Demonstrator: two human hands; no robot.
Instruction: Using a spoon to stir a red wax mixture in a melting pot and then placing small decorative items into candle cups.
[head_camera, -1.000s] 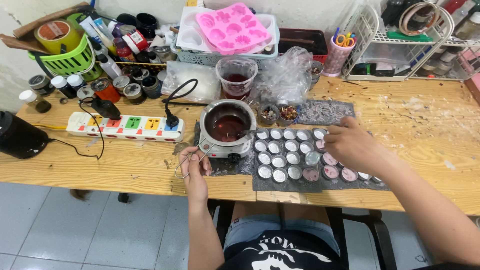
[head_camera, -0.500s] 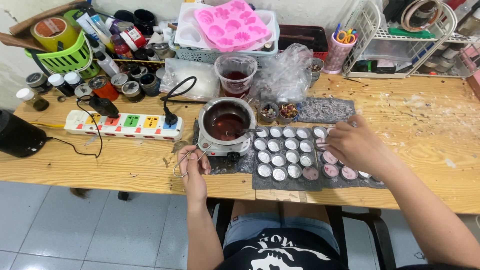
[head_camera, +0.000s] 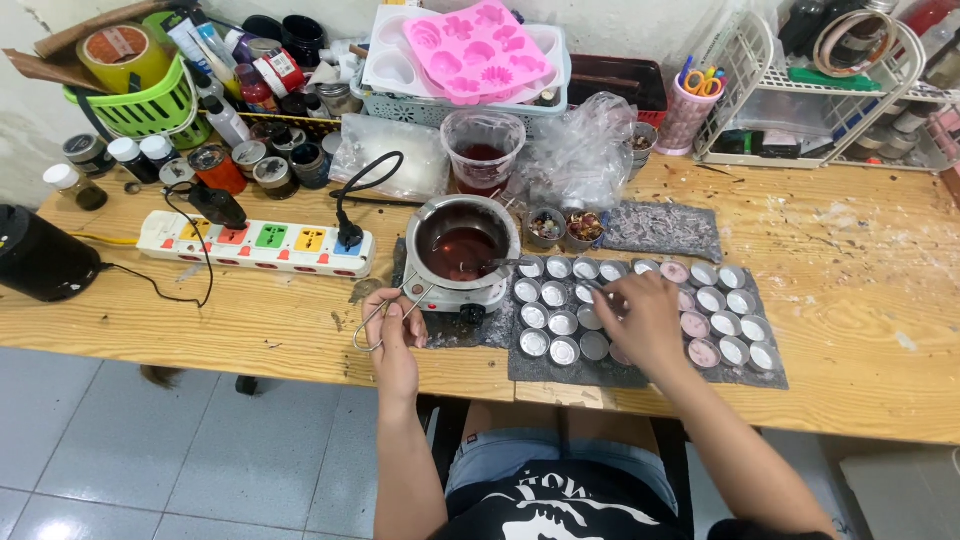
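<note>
Your right hand (head_camera: 645, 325) is boxed in by rows of little metal cups (head_camera: 560, 322). The melting pot (head_camera: 462, 245) and its wire handle (head_camera: 385, 315) block the left; bare wooden table (head_camera: 850, 260) on the right is wide open.

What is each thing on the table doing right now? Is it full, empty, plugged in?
Metal pot: holds dark red liquid, sits on small burner.
Small round tins: most empty, a few on the right hold pink fill.
Power strip: one black plug in.
Plastic cup: partly filled, red.
Left hand: holds wire handle.
Right hand: over the tins.
</note>
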